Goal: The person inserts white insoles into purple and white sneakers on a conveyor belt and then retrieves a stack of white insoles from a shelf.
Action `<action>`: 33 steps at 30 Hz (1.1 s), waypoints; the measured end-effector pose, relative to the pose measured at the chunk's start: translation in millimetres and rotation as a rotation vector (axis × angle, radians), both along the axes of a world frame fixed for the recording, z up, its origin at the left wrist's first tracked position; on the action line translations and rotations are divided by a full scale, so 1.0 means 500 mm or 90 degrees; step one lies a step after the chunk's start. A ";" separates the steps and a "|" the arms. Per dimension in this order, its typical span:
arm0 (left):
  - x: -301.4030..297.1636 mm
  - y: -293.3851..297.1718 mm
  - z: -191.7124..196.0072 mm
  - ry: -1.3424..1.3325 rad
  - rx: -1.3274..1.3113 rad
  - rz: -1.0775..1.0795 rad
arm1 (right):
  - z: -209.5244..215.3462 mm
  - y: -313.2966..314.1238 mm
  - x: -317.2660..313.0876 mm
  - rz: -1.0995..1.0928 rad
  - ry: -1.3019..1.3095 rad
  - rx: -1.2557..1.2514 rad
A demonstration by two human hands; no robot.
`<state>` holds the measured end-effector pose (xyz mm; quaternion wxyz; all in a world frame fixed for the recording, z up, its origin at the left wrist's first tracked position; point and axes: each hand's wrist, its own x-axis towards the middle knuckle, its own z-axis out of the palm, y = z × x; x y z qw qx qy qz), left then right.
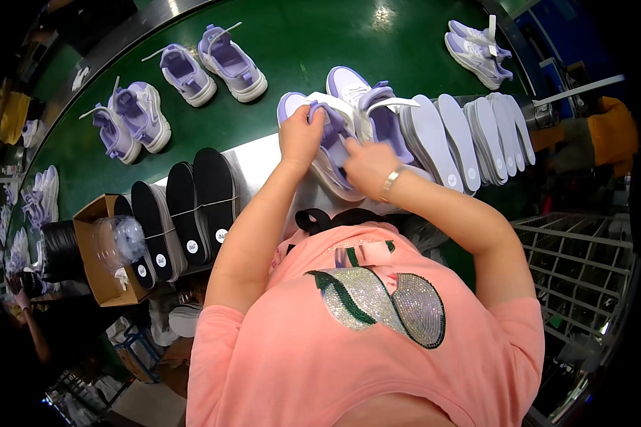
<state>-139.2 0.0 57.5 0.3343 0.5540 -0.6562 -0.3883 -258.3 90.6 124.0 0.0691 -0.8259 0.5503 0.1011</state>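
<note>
In front of me, a lavender and white sneaker lies with its heel toward me. My left hand pinches its upper and tongue at the left side of the opening. My right hand, slightly blurred, has its fingers curled at the heel end of the opening; some fingertips are hidden. Just to the right, a matching sneaker rests on the bench with a white strip across it. Whether an insole sits inside the held sneaker I cannot tell.
Stacks of pale insoles stand at the right, bundled black insoles at the left. Beyond them a cardboard box holds clear plastic. Several sneakers stand on the green conveyor. A wire rack is at my right.
</note>
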 end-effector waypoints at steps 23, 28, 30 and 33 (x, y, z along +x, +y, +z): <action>-0.013 0.010 -0.007 -0.059 -0.045 0.048 | -0.066 -0.051 -0.002 0.018 0.010 0.074; -0.020 0.010 -0.007 -0.015 -0.028 0.034 | -0.090 -0.085 0.005 -0.114 -0.018 0.233; -0.023 0.007 -0.007 -0.016 -0.032 0.025 | -0.093 -0.101 0.009 -0.076 0.037 0.310; -0.023 0.005 -0.018 -0.008 -0.034 0.027 | -0.097 -0.121 0.014 0.048 0.133 0.393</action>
